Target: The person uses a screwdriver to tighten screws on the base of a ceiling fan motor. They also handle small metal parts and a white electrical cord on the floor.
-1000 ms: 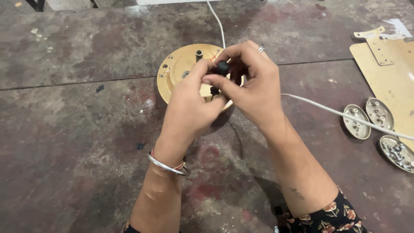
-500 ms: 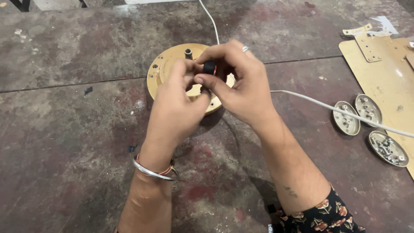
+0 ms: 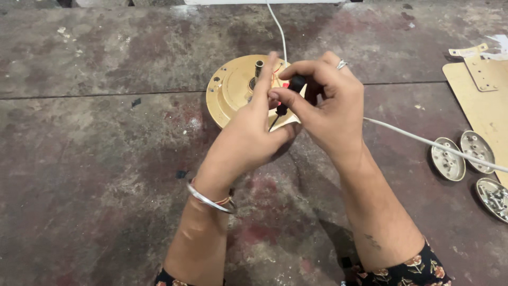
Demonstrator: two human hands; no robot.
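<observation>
1. Both hands meet just above centre of the frame, raised over a round tan disc (image 3: 233,90) that lies flat on the stained bench (image 3: 95,159). Held up this way, the small part between them clears the disc, so the fingers can turn and work it freely.

2. The right hand (image 3: 330,114) has its grip closed on a small black piece (image 3: 296,83), pinched between thumb and forefinger at the fingertips. A pinch this fine suits a part too little for a full grasp.

3. The left hand (image 3: 248,137) comes up from below with fingers stretched toward the same spot. Its fingertips touch the black piece and the thin red and black wires (image 3: 278,103) beside it, but I cannot tell whether that grip is closed on anything or only steadying.

4. The wires run down from the black piece toward the disc, so the piece stays close above it, near the short metal post (image 3: 259,68) standing upright at the disc's middle.

5. A white cord (image 3: 423,142) trails from behind the hands toward the right edge, and another length runs up to the top edge.

6. At the right, three small metal dishes (image 3: 447,159) holding tiny parts sit near each other, within reach yet well apart from the hands. A flat tan board (image 3: 484,106) lies in the upper right.
</observation>
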